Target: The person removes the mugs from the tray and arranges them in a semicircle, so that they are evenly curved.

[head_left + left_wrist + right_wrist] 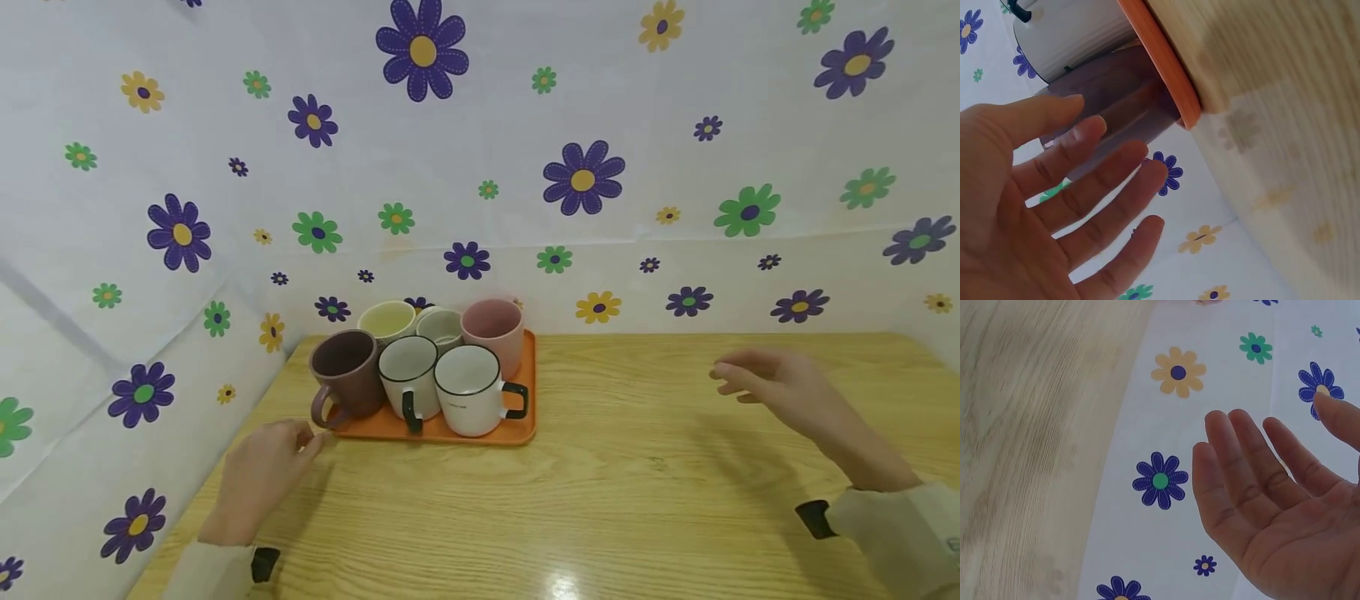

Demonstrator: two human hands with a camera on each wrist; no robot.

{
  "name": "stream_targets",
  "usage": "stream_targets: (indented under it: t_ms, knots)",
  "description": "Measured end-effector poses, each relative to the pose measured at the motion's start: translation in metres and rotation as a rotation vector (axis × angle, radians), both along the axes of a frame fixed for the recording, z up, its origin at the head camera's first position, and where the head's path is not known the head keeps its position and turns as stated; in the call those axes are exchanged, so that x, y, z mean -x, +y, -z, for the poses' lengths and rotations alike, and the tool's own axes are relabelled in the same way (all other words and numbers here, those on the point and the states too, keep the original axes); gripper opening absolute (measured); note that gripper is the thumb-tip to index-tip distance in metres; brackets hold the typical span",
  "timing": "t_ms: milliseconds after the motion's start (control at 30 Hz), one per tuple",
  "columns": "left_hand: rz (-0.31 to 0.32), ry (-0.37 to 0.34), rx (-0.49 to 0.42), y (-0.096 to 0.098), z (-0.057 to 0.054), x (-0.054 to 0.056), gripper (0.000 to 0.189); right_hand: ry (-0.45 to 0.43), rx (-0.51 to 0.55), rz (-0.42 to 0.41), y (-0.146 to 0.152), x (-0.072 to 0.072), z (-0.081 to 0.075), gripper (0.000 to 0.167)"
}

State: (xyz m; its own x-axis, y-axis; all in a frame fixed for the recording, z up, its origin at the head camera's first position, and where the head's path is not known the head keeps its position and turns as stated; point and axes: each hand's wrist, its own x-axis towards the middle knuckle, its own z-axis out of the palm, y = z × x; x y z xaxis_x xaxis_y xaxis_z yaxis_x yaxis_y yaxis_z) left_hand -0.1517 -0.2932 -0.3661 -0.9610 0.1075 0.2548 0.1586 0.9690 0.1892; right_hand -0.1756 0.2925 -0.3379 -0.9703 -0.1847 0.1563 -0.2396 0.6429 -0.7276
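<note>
Set on the left part of a light, wood-grained tabletop (622, 483), toward the back: a flat orange tray (517, 432) with a low rim, bearing six mugs in two rows, all upright with mouths up. In front, from left to right: a dark plum-coloured mug (362, 396) with its handle turned to the front left, a white black-rimmed mug (412, 381) with its black handle facing forward, and a second white black-rimmed mug (468, 402) with its black handle out to the right. Behind these, from left to right: a pale yellow mug (386, 321), a pale greyish mug (441, 327) and a pink mug (504, 342).

Of the two hands, just beside the tray's front left corner and the plum handle: the left hand (262, 467), fingers apart and loosely bent, with hold of nothing; impossible to tell whether touching tray or mug. Well apart from the tray, raised above the right part of the tabletop: the right hand (780, 387), relaxed, fingers slightly bent, likewise with hold of nothing.

On both forearms, pale sleeves (900, 533). Behind and at left, a white cloth (495, 125) printed with purple, green and yellow flowers.
</note>
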Motion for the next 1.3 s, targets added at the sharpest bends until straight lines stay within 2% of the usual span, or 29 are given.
stream_targets:
  t_ms: [133,267,400,567,667,900,1033,1300]
  knots:
    - [-0.022,-0.122,-0.055,-0.004,-0.001,0.005,0.023,-0.022,0.031,-0.008,-0.005,0.002,-0.002,0.039]
    - [-0.033,-0.242,-0.115,-0.01,0.001,0.011,0.038,-0.035,0.078,-0.021,-0.011,0.004,-0.004,0.037]
    - [-0.032,-0.291,-0.166,-0.015,0.004,0.017,0.051,-0.055,0.126,-0.042,-0.017,0.006,-0.008,0.036]
    - [-0.013,-0.333,-0.264,-0.021,0.01,0.026,0.06,-0.078,0.157,-0.076,-0.027,0.011,-0.011,0.037]
    - [0.011,-0.339,-0.283,-0.025,0.013,0.031,0.063,-0.099,0.175,-0.085,-0.033,0.014,-0.012,0.037]
    - [-0.013,-0.416,-0.355,-0.025,0.015,0.036,0.071,-0.121,0.208,-0.112,-0.043,0.017,-0.013,0.035]
    - [-0.013,-0.419,-0.342,-0.025,0.015,0.038,0.071,-0.144,0.224,-0.125,-0.049,0.019,-0.013,0.037]
    - [0.043,-0.38,-0.323,-0.024,0.017,0.04,0.066,-0.17,0.247,-0.13,-0.062,0.024,-0.012,0.036]
